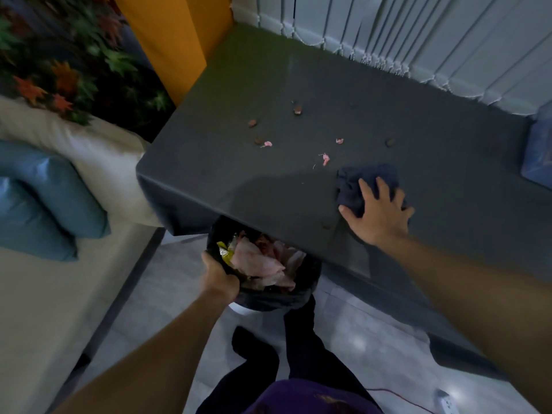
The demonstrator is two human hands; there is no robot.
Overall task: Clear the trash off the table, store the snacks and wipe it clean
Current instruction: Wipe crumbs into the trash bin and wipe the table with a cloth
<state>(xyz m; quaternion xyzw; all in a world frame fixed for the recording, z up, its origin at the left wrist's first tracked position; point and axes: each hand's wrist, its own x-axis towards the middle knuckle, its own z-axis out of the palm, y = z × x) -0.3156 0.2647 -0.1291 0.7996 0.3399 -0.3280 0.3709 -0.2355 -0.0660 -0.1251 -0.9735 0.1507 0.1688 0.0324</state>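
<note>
Head view: my spread right hand [378, 215] presses cloth [369, 174] on table [224, 174]; left hand [219, 279] grips bin [268, 301] below its edge; I'd sweep scraps [325, 159] binward.

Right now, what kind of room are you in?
Probably a living room in a home: a cream sofa with blue cushions sits beside the grey-covered table, and vertical blinds hang behind it.

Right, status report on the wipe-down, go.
Left hand grips trash bin rim. Right hand presses dark cloth on table. Brown crumbs, pink scraps uncleared beyond cloth.
</note>
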